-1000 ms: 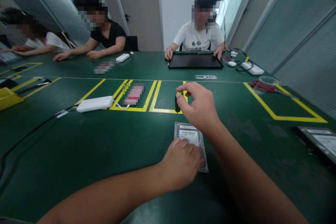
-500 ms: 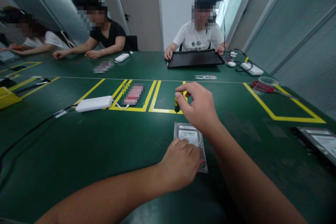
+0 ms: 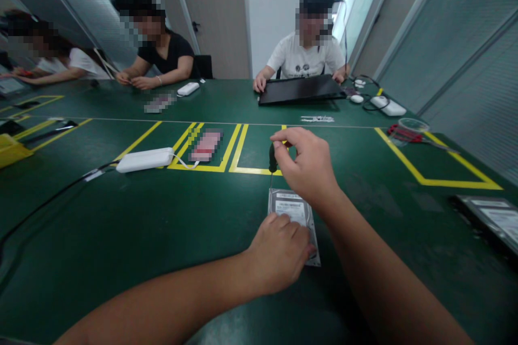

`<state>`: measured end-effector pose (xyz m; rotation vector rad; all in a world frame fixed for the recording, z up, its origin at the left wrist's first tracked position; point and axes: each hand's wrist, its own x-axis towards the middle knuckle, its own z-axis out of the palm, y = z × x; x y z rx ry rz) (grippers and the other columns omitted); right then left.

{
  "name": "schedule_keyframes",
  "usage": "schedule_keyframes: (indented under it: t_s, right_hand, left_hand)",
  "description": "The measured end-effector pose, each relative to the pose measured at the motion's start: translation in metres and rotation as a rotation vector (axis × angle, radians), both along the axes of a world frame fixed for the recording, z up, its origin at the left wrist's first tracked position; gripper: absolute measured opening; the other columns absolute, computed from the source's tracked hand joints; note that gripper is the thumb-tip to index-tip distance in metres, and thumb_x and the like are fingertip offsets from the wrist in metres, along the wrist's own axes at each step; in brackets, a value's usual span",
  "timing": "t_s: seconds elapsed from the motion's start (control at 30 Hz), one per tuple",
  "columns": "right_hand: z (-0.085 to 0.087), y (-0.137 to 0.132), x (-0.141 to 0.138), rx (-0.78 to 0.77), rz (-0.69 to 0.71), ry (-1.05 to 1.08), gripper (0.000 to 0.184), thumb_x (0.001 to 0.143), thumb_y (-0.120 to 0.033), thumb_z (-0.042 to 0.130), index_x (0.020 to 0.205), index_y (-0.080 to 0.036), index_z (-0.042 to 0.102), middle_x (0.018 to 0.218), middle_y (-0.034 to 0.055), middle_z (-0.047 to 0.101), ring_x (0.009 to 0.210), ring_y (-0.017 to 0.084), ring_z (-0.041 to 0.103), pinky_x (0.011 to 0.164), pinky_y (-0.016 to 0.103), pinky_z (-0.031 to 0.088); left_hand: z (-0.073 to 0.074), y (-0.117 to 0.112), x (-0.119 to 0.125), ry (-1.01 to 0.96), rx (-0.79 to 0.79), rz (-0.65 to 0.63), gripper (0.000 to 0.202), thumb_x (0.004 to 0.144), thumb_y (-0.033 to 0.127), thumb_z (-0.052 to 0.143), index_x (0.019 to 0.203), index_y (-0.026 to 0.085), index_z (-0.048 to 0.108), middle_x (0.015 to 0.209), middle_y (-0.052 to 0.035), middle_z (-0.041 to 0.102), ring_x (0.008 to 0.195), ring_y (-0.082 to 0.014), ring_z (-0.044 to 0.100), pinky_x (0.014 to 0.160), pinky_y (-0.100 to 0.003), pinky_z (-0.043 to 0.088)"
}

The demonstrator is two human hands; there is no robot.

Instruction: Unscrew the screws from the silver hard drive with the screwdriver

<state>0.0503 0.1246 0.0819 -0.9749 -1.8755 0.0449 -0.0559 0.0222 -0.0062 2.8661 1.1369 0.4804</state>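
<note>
A silver hard drive [image 3: 289,207] with a white label lies flat on the green table, its near part covered by my left hand [image 3: 281,253]. That hand's fingers are curled over the drive and grip it at its right edge. Above the far left corner my right hand [image 3: 309,164] pinches the top of a small screwdriver [image 3: 272,160] between thumb and fingers. The screwdriver stands upright, and its thin shaft reaches down to the drive's corner. Whether a screw sits under the tip is too small to tell.
A second hard drive [image 3: 493,215] lies at the right. A white power bank [image 3: 145,160] is cabled to a pink phone [image 3: 207,145] at the left. A clear cup [image 3: 410,128] stands far right. Across the table a person holds a black panel [image 3: 301,90].
The screwdriver handle has turned in my right fingers, showing a dark side instead of yellow. My left hand and the drive stay put. A co-worker at far left has drawn one hand back.
</note>
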Motion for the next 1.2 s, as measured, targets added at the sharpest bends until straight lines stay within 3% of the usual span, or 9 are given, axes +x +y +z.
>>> schedule_keyframes:
  t_s: [0.23,0.5,0.67,0.83,0.9,1.03,1.13,1.2]
  right_hand:
    - [0.002,-0.001,0.000,-0.015,-0.019,-0.028,0.007,0.087,-0.022,0.065,0.086,-0.016,0.069,0.085,0.0012,0.063,0.081,0.015,0.055,0.075,0.028,0.040]
    - [0.001,-0.001,-0.001,-0.002,0.021,-0.020,0.016,0.089,-0.017,0.054,0.093,-0.016,0.070,0.093,0.0030,0.068,0.086,0.016,0.060,0.082,0.031,0.042]
    - [0.000,-0.001,0.000,-0.029,-0.009,-0.024,0.007,0.086,-0.023,0.065,0.089,-0.017,0.068,0.087,0.0016,0.063,0.083,0.015,0.055,0.075,0.028,0.040]
    - [0.002,-0.002,0.000,-0.018,-0.012,-0.046,0.009,0.089,-0.022,0.061,0.089,-0.016,0.068,0.087,0.0022,0.063,0.082,0.015,0.054,0.077,0.029,0.039]
    - [0.002,-0.002,0.000,-0.012,-0.005,-0.052,0.009,0.089,-0.020,0.060,0.090,-0.015,0.067,0.087,0.0021,0.063,0.081,0.015,0.054,0.077,0.028,0.039]
    - [0.001,-0.002,0.000,-0.012,0.016,-0.057,0.009,0.089,-0.019,0.059,0.091,-0.016,0.067,0.088,0.0021,0.062,0.080,0.014,0.053,0.076,0.028,0.039]
    - [0.001,-0.002,-0.001,-0.024,0.025,-0.061,0.010,0.089,-0.020,0.057,0.092,-0.016,0.066,0.089,0.0027,0.062,0.080,0.014,0.054,0.076,0.028,0.039]
    - [0.002,-0.002,-0.001,-0.033,0.022,-0.066,0.010,0.089,-0.020,0.057,0.092,-0.016,0.066,0.090,0.0031,0.063,0.081,0.014,0.054,0.076,0.028,0.040]
  left_hand:
    - [-0.002,0.001,0.000,-0.005,0.012,-0.006,0.024,0.096,0.036,0.051,0.084,0.017,0.058,0.078,-0.0048,0.062,0.077,-0.0251,0.056,0.071,-0.041,0.042]
    - [0.000,0.000,0.001,-0.007,0.026,-0.012,0.024,0.096,0.035,0.052,0.082,0.017,0.058,0.076,-0.0046,0.062,0.076,-0.0253,0.057,0.069,-0.040,0.042]
    - [0.000,0.001,0.001,0.001,0.016,-0.013,0.022,0.096,0.034,0.051,0.083,0.017,0.057,0.077,-0.0053,0.063,0.077,-0.0252,0.056,0.071,-0.040,0.042]
    - [-0.001,0.002,-0.006,-0.209,-0.083,-0.006,0.022,0.098,0.027,0.041,0.083,0.017,0.054,0.078,-0.0045,0.061,0.076,-0.0216,0.055,0.071,-0.036,0.039]
    - [-0.001,0.005,-0.010,-0.402,-0.158,0.071,0.026,0.101,0.027,0.035,0.081,0.018,0.050,0.078,-0.0036,0.059,0.075,-0.0192,0.053,0.070,-0.034,0.038]
    - [-0.001,0.024,-0.021,-0.801,-0.332,0.356,0.035,0.104,0.034,0.027,0.074,0.021,0.040,0.070,0.0010,0.050,0.066,-0.0150,0.048,0.062,-0.030,0.033]
    - [-0.003,0.044,-0.031,-0.851,-0.344,0.461,0.031,0.102,0.036,0.031,0.075,0.022,0.037,0.069,0.0025,0.046,0.066,-0.0152,0.047,0.063,-0.029,0.033]
    - [-0.004,0.056,-0.036,-0.784,-0.322,0.492,0.022,0.093,0.032,0.051,0.079,0.022,0.038,0.072,0.0032,0.049,0.069,-0.0155,0.048,0.065,-0.029,0.034]
